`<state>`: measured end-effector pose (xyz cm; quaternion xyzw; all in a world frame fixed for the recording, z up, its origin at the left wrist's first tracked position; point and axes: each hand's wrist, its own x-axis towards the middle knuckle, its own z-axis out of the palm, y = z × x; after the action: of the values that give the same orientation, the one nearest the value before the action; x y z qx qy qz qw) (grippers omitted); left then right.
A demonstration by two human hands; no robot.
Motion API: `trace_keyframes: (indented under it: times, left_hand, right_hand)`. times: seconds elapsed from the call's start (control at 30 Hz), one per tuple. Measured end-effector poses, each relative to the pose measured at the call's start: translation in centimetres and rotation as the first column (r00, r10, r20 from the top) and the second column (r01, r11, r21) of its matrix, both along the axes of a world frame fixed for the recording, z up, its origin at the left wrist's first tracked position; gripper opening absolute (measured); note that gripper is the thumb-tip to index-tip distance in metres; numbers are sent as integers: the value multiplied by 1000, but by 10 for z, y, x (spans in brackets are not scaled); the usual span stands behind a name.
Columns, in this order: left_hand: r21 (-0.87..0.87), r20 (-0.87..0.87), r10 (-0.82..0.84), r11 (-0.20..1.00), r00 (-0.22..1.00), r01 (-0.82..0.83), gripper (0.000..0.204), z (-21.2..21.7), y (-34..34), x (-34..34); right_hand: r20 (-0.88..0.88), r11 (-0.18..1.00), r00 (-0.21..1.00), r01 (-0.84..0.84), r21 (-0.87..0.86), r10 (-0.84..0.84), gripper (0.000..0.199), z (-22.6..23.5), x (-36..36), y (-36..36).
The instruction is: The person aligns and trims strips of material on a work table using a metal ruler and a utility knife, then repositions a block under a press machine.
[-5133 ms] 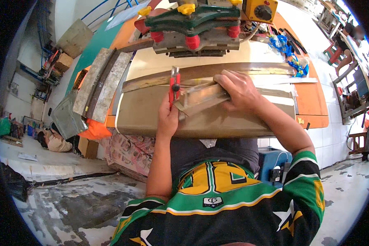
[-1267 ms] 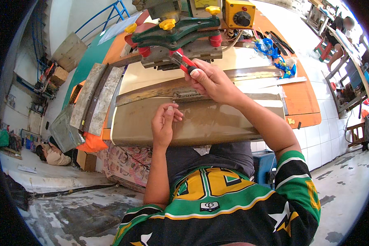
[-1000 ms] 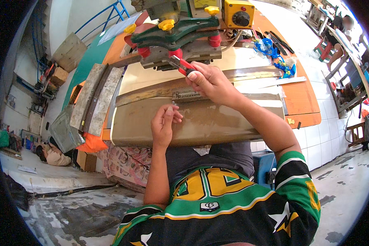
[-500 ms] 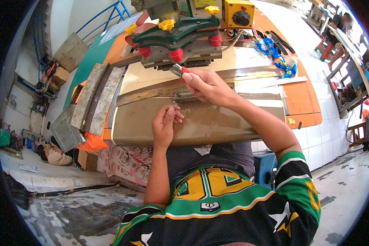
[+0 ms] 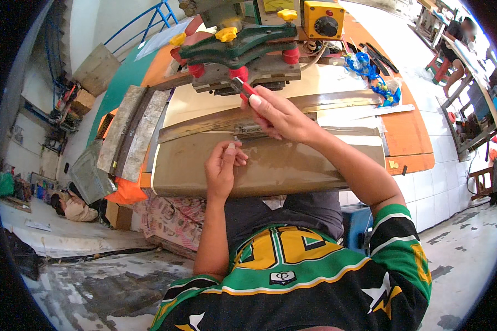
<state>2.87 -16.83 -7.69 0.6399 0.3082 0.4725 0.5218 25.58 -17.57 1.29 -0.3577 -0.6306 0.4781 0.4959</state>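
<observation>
In my right hand (image 5: 279,116) is a red utility knife (image 5: 247,90) with a silvery tip, raised over the work surface just below the machine's clamps. My left hand (image 5: 222,168) hovers at the front, over a brown sheet-covered board (image 5: 315,165). Its thumb and fingers are curled together; whatever may be between them is too small to make out. A metal plate with lettering (image 5: 251,132) lies just beyond the left fingertips, partly behind my right hand. Past it, a long worn brown strip (image 5: 199,126) runs across the pale board.
A press with a green clamp frame (image 5: 234,47), yellow knobs and red pads stands ahead. Beside it sits a yellow control box (image 5: 323,19). Metal bars (image 5: 124,129) lie at left, tangled blue plastic (image 5: 361,65) at right on the orange table (image 5: 414,138). A person (image 5: 455,47) sits far right.
My right hand has turned the knife, so more of its red body shows and its tip points further up and left. The left hand is almost unmoved.
</observation>
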Motion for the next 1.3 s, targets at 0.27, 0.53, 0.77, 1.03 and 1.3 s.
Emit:
trace_keyframes:
  times: [0.27,0.53,0.77,1.03,1.3]
  left_hand:
    - [-161,-42,-28,987,999,21,32,34,8,8]
    - [337,-290,241,931,926,-136,33,42,4,33]
    - [751,-535,489,649,689,122,63,37,16,43]
    - [727,-574,417,656,705,203,50,34,41,43]
    - [715,-521,331,673,787,190,46,38,36,40]
  right_hand:
    - [104,999,995,-1,43,-3,47,-18,-1,9]
    - [224,950,967,48,309,-122,58,-16,-8,2]
    - [245,851,903,202,484,-354,50,-6,14,10]
    - [343,839,870,135,527,-355,44,5,41,18]
    - [437,863,823,118,492,-362,48,17,56,15]
